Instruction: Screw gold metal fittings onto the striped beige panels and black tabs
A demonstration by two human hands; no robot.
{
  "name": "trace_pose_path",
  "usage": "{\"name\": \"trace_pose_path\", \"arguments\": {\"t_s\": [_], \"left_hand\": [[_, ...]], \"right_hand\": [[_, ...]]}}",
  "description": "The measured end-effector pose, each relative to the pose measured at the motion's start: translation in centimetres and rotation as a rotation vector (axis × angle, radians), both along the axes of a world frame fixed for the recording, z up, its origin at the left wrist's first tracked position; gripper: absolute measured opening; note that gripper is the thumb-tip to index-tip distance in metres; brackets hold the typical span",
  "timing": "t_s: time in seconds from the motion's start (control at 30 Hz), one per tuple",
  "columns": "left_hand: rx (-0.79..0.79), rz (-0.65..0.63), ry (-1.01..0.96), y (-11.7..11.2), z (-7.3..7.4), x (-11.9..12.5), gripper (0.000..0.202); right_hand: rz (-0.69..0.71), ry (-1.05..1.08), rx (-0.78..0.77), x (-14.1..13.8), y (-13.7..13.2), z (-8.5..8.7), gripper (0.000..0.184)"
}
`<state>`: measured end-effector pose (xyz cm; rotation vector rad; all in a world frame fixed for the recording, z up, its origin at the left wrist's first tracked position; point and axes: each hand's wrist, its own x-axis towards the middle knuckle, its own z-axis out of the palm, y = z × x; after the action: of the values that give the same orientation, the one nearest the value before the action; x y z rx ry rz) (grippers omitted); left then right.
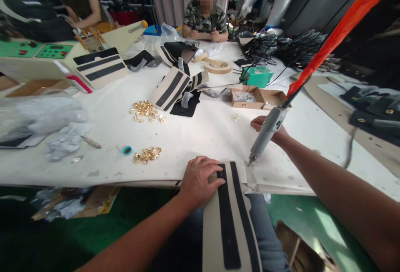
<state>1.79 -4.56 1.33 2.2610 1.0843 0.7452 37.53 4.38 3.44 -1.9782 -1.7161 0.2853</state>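
Note:
My left hand [201, 180] grips the top end of a beige panel with black stripes [229, 205], its fingers and thumb bent over the edge. The panel rests on my lap against the table's front edge. My right hand [258, 122] reaches over the table, fingers curled together; whatever they may hold is too small or hidden to make out. A grey electric screwdriver [268, 132] hangs in front of that hand, hiding part of it, its tip close to the tabletop. Several tiny gold pieces [235, 117] lie left of my right hand.
Gold hardware piles [147, 155] and a blue-rimmed cap [127, 150] lie on the left. Farther back are more striped panels [171, 89], cardboard boxes [246, 96], a green box [258, 76] and a tape roll [218, 66]. A co-worker [205, 21] sits opposite; another is far left.

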Motion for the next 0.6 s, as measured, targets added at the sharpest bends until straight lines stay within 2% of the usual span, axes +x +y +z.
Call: {"name": "trace_pose_path", "arguments": {"t_s": [0.17,0.23,0.3,0.37,0.43,0.53,0.6], "left_hand": [[0.016,-0.007,-0.001,-0.1,-0.3,0.1,0.029],[0.021,-0.006,-0.004,-0.2,-0.4,0.1,0.029],[0.023,-0.008,-0.003,-0.2,-0.5,0.1,0.028],[0.029,-0.012,-0.001,-0.2,-0.5,0.1,0.028],[0.039,-0.017,0.006,-0.2,-0.5,0.1,0.029],[0.045,-0.017,0.012,-0.2,-0.4,0.1,0.031],[0.044,-0.013,0.010,-0.2,-0.4,0.2,0.031]], "right_hand": [[-0.271,0.149,-0.126,1.0,-7.7,1.0,0.026],[-0.300,0.221,-0.133,0.3,-11.2,1.5,0.030],[-0.285,0.264,-0.129,-1.5,-14.2,2.2,0.034],[-0.177,0.323,-0.162,-4.5,-16.4,2.8,0.035],[0.000,0.375,-0.219,-8.0,-17.2,3.3,0.032],[0.228,0.376,-0.226,-12.6,-16.5,3.5,0.022],[0.334,0.329,-0.217,-14.5,-15.4,3.1,0.017]]}}
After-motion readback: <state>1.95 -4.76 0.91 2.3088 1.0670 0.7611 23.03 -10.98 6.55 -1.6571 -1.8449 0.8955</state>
